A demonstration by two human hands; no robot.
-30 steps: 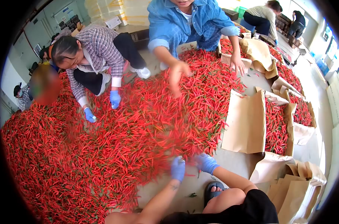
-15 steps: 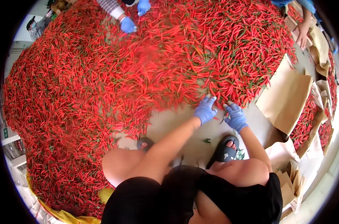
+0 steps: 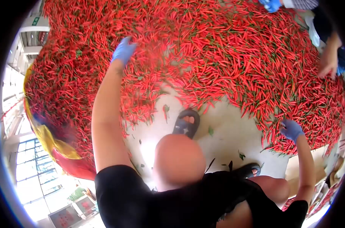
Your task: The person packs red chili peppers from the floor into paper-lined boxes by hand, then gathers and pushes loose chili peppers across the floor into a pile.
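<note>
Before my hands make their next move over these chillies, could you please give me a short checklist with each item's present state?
1. Gloves on: ok, blue on both the left hand and the right hand.
2. Hands apart: ok, reaching out to opposite sides.
3. Co-worker's bare hand clear of the right hand: ok, visibly separate.
4. Floor free of litter: not ok, loose green leaves lie there.
5. Right grip on chillies: cannot tell, the fingertips are unclear.
6. Left grip on chillies: cannot tell, too small and soft.
</note>
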